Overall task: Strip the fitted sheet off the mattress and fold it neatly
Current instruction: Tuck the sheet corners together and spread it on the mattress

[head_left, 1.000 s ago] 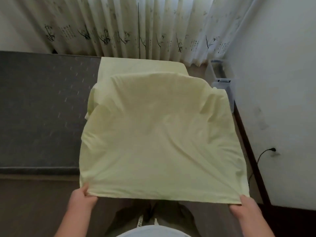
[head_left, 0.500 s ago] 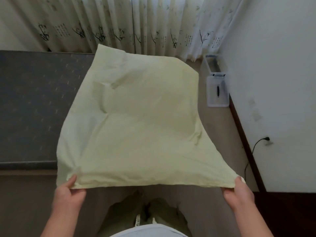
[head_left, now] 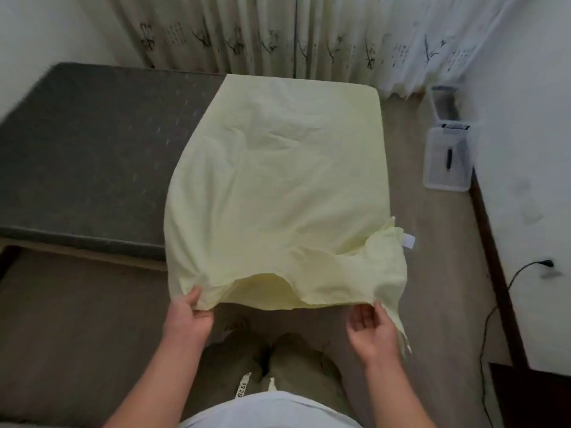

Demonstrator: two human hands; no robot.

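Note:
The pale yellow fitted sheet [head_left: 278, 186] lies spread over the right end of the bare dark grey mattress [head_left: 92, 156], folded into a long panel. Its near edge hangs past the mattress toward me, bunched at the right, with a white tag [head_left: 408, 241] showing. My left hand [head_left: 188, 316] pinches the near left corner between thumb and fingers. My right hand [head_left: 370, 330] grips the near right corner, a strip of cloth trailing down past its fingers.
Patterned curtains [head_left: 293, 35] hang behind the mattress. A clear plastic storage box [head_left: 448, 159] stands on the floor by the right wall. A black cable [head_left: 506, 288] runs from a wall socket down to the floor. My legs stand on the brown floor below the sheet.
The sheet has dropped from the air and settled flat onto the mattress. My hands have come closer together, and the near right edge has bunched up.

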